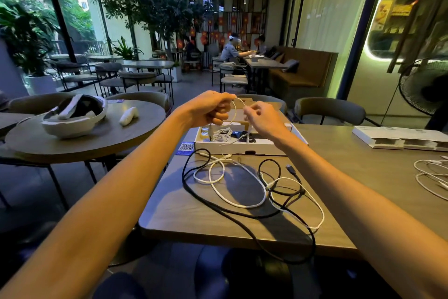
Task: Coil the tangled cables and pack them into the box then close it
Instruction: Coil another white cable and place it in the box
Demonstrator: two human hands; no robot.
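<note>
Grey tabletop [184,211] in a café with plants. Fingers of the left hand [208,107] and right hand [263,116] pinch a thin white cable [234,109] above the open box [232,146]. Black and white tangled cables [242,203] lie nearer. The box's contents are hard to make out.

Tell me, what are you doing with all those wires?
A person is winding a thin white cable into a loop. The left hand and the right hand hold it up above an open box. Some cables already lie in the box. A black cable and more white cables lie tangled on the table, not yet coiled.
</note>
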